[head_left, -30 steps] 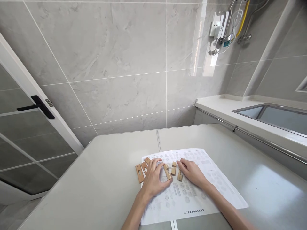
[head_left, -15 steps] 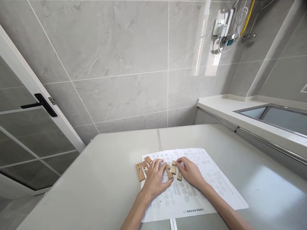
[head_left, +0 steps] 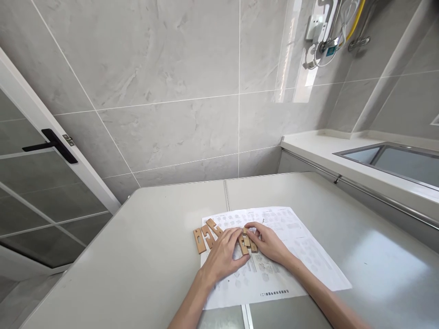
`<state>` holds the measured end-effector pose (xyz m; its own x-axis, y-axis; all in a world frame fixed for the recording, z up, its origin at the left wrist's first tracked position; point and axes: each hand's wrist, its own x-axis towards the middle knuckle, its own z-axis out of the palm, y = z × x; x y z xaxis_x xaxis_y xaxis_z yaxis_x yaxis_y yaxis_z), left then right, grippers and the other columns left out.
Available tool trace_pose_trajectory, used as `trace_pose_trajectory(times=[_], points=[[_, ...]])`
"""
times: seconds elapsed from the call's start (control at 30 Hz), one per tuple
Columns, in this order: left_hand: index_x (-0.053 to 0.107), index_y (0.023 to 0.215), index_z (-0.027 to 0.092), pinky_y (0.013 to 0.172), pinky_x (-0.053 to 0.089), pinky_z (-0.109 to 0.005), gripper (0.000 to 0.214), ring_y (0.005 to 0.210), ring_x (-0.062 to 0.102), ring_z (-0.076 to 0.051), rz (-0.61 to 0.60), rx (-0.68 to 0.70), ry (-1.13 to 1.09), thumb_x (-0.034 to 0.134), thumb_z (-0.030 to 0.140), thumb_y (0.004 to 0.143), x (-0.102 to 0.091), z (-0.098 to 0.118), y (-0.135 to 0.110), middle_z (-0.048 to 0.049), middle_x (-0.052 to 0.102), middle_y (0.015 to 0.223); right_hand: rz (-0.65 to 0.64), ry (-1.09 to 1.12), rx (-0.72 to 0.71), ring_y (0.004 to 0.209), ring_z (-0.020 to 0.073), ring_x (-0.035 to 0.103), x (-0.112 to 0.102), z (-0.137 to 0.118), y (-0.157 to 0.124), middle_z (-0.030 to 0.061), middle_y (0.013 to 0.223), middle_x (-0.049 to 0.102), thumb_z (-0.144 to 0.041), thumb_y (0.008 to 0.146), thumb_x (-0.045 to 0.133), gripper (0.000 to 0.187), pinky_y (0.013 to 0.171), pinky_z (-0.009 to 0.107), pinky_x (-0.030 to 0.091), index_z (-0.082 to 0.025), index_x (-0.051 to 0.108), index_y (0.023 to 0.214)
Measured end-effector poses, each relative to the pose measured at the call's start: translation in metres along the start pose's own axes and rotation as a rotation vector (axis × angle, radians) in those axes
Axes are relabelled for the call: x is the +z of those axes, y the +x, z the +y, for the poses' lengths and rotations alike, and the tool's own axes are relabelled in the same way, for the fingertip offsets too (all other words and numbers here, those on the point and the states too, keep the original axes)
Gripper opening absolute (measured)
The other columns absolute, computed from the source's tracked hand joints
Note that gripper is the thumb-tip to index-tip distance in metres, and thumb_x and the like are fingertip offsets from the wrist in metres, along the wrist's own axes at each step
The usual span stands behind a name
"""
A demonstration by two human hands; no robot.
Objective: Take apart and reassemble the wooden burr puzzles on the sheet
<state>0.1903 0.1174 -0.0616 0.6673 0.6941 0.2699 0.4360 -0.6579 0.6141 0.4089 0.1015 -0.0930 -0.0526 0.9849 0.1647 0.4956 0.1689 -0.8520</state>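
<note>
My left hand (head_left: 226, 251) spans a notched wooden puzzle piece (head_left: 243, 246), gripping it between thumb and fingers at its two ends. My right hand (head_left: 265, 240) pinches a smaller notched wooden block (head_left: 246, 238) against that piece's right side. Another wooden piece (head_left: 254, 246) lies partly under the right fingers. Left of my left hand are loose wooden pieces: a slotted one marked with a number (head_left: 199, 241), one with a cut-out (head_left: 207, 236), and one farther back (head_left: 213, 225), partly covered by the hand. Beneath everything is a printed instruction sheet (head_left: 298, 274).
The pale table (head_left: 120, 265) has a seam at its middle. A grey tiled wall (head_left: 171, 132) rises behind it. On the right is a white counter (head_left: 308, 148) with a sink (head_left: 394, 162) and a metal rail. A door with a black handle (head_left: 58, 145) stands at left.
My right hand has moved left, bringing the small block against the piece in my left hand. The piece under my right fingers now sits closer too. The view has shifted slightly.
</note>
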Motion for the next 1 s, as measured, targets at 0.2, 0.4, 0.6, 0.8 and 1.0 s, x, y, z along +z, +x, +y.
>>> trace_pose_trajectory(times=[0.2,0.4,0.6,0.8,1.0], points=[[0.048,0.151,0.035,0.105,0.051,-0.048,0.079,0.122,0.061,-0.031,-0.074,0.009,-0.033,0.079,0.026,0.079,-0.010,0.000,-0.001,-0.0069,0.066,0.129,0.000,0.011,0.004,0.077,0.0228,0.063,0.000,0.002,-0.001,0.0068,0.108,0.075,-0.059,0.099,0.054,0.040,0.074,0.040,0.051,-0.027,0.066,0.120],[0.047,0.151,0.034,0.106,0.050,-0.049,0.082,0.123,0.059,-0.032,-0.047,0.023,-0.012,0.080,0.024,0.076,-0.009,-0.006,-0.003,-0.0079,0.066,0.129,-0.008,-0.007,-0.022,0.076,0.0224,0.062,0.001,0.005,0.000,0.0056,0.107,0.074,-0.057,0.098,0.057,0.037,0.072,0.038,0.050,-0.028,0.067,0.118],[0.045,0.152,0.035,0.109,0.049,-0.052,0.094,0.130,0.057,-0.034,-0.028,-0.008,-0.009,0.092,0.039,0.070,-0.003,-0.007,-0.001,-0.0087,0.061,0.140,-0.022,0.045,-0.039,0.079,0.0226,0.063,0.000,-0.002,-0.001,0.0059,0.105,0.074,-0.051,0.100,0.056,0.031,0.073,0.038,0.050,-0.028,0.068,0.116],[0.044,0.152,0.035,0.112,0.046,-0.051,0.097,0.136,0.053,-0.035,0.003,-0.037,-0.009,0.094,0.046,0.069,0.002,-0.011,0.001,-0.0083,0.055,0.149,-0.070,0.215,0.025,0.072,0.0227,0.066,0.004,-0.003,-0.001,0.0022,0.080,0.070,-0.049,0.101,0.053,0.031,0.071,0.037,0.052,-0.025,0.067,0.116],[0.047,0.149,0.034,0.095,0.052,-0.046,0.095,0.116,0.060,-0.033,-0.049,-0.092,0.039,0.094,0.049,0.068,0.001,-0.005,0.002,-0.0070,0.065,0.122,-0.149,0.292,-0.015,0.078,0.0206,0.068,0.003,-0.006,-0.002,0.0065,0.111,0.074,-0.039,0.101,0.053,0.027,0.077,0.039,0.055,-0.025,0.066,0.120]])
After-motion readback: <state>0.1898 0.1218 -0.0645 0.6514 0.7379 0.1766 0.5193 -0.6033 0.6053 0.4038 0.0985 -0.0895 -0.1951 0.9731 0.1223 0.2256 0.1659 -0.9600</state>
